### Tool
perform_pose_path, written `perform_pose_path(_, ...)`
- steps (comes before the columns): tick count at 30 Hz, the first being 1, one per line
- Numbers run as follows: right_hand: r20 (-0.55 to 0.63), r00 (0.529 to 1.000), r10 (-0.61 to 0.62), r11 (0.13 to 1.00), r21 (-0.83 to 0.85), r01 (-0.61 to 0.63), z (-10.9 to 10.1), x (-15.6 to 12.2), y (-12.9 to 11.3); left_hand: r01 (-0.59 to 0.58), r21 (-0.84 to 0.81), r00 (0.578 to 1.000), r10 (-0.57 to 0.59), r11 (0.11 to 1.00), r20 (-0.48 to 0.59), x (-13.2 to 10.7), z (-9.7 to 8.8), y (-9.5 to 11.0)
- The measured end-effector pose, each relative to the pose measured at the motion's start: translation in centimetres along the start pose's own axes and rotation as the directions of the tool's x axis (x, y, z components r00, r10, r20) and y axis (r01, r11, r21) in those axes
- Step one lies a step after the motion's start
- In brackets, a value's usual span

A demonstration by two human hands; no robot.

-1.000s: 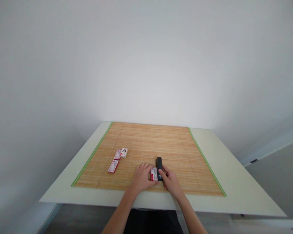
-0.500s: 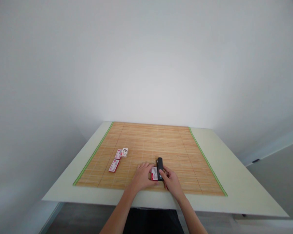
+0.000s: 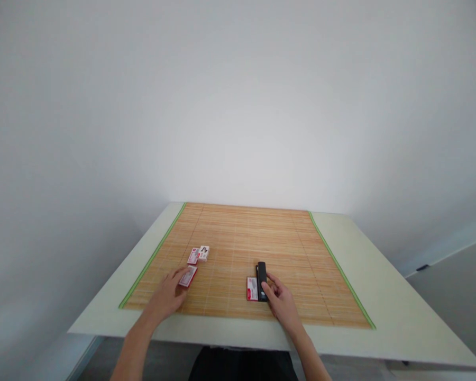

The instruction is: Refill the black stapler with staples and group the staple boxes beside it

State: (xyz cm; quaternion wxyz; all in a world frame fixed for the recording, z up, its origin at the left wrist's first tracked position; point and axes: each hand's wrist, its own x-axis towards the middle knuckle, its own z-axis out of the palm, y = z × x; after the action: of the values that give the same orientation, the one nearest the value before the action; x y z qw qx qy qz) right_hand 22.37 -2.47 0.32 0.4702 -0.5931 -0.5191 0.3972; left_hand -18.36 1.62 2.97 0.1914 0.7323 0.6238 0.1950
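My right hand [image 3: 282, 301] grips a black stapler [image 3: 262, 281] near its lower end, with the thumb on top. Flush against the stapler's left side lies a small red-and-white box [image 3: 252, 289], which neither hand touches. Over on the left, my left hand [image 3: 168, 293] has its fingers and thumb around the edges of a second red-and-white box [image 3: 188, 276], which rests on the mat. Just beyond that are another flat red-and-white box [image 3: 193, 256] and a white box with a dark picture on it [image 3: 203, 253], touching each other.
Everything rests on a bamboo mat [image 3: 246, 233] with green edging. Beneath it is a white table [image 3: 404, 312], its front edge close to my body. A plain wall [image 3: 238, 106] rises behind the table.
My left hand has left the box beside the stapler and moved left to the nearer box of the left group. The right hand stays on the stapler. The view has tilted slightly.
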Motion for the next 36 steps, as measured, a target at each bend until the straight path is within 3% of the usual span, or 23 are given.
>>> perform_pose_path(4,0.037,0.999,-0.008,1.000,-0.008,0.009,-0.1,0.1,0.8,-0.059,-0.122,0.995,0.068,0.991,0.069,0.2,1.0,1.7)
perform_pose_path(10,0.074,0.997,-0.011,0.998,-0.059,0.015,-0.2,0.2,1.1,0.065,-0.109,0.996,-0.057,0.992,0.072,1.5,2.2,4.8)
perform_pose_path(14,0.076,0.997,-0.016,0.996,-0.081,0.022,-0.3,0.3,1.3,0.134,-0.049,0.991,-0.135,0.990,-0.022,2.0,3.2,5.9)
perform_pose_path(18,0.087,0.996,-0.026,0.996,-0.085,0.033,-0.4,0.4,1.4,0.129,-0.011,0.975,-0.129,0.992,-0.183,2.0,4.6,7.1)
perform_pose_path(20,0.090,0.996,-0.025,0.996,-0.088,0.033,-0.4,0.4,1.5,0.084,0.015,0.980,-0.080,0.996,-0.181,2.0,5.2,7.9)
perform_pose_path(24,0.088,0.996,0.012,0.998,-0.069,-0.006,-0.3,0.5,1.6,-0.137,-0.037,0.990,0.135,0.990,-0.038,2.1,5.6,10.2)
perform_pose_path(31,0.087,0.995,0.042,0.998,-0.053,-0.037,-0.3,0.1,-0.3,-0.347,-0.283,0.930,0.368,0.894,0.021,2.5,5.8,16.3)
perform_pose_path(36,0.099,0.994,0.046,0.998,-0.051,-0.041,-0.5,-0.2,-1.4,-0.415,-0.297,0.883,0.460,0.860,0.099,2.5,7.0,17.8)
